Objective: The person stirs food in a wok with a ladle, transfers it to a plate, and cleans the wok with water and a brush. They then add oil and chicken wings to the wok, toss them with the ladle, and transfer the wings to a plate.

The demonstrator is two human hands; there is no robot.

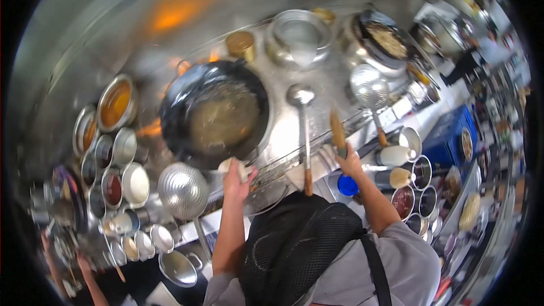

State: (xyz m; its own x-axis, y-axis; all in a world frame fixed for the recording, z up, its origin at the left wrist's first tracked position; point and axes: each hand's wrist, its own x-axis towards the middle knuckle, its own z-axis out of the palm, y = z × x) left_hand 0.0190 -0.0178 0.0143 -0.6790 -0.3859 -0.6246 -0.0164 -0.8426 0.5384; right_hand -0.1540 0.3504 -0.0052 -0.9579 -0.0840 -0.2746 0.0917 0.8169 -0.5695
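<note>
My left hand (pixel 235 180) is closed on a folded pale cloth (pixel 231 165) at the near rim of a large black wok (pixel 214 110). Cloudy, yellowish liquid lies in the wok, and flames show around its far and left sides. My right hand (pixel 349 163) grips a brown wok brush (pixel 338 130), its bristle end pointing away from me, above the stove's front edge. Between my hands a long-handled ladle (pixel 301 96) rests on the steel stovetop. Another cloth (pixel 314 167) lies by the ladle's wooden handle.
A perforated strainer (pixel 183 191) lies left of my left hand; another skimmer (pixel 369 86) is at right. A steel pot (pixel 298 37) stands behind the ladle. Several seasoning containers (pixel 136 184) fill the left side. A blue bin (pixel 451 139) is at right. Other people's hands (pixel 84 263) show lower left.
</note>
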